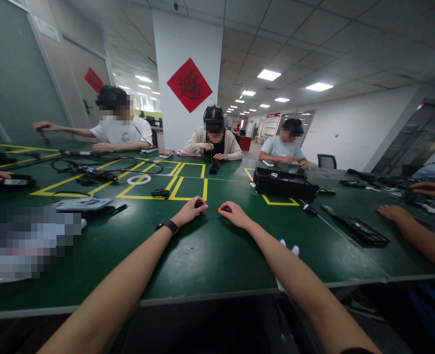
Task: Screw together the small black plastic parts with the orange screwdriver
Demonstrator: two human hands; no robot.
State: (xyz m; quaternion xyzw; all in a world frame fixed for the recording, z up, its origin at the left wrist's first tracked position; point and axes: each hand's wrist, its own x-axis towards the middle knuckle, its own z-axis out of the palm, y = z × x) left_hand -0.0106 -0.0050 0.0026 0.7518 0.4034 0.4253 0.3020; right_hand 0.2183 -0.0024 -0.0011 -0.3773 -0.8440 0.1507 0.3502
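Above the green table, my right hand (235, 215) is closed on the orange and black handle of a screwdriver (225, 210). Its thin metal shaft points left, towards a small black part (198, 203). My left hand (188, 212), with a black band on the wrist, pinches that part between thumb and fingers. The shaft's tip comes close to the left fingertips; whether it touches the part I cannot tell. A little beyond my left hand, a small black object (160, 193) lies on the table.
The green table (210, 265) carries yellow tape outlines. A white ring (139, 180) and black cables (88, 169) lie left. To the right are a long black case (285, 183) and a black tray-like part (361, 228). Several people sit around; a co-worker's arm (416, 233) rests at right.
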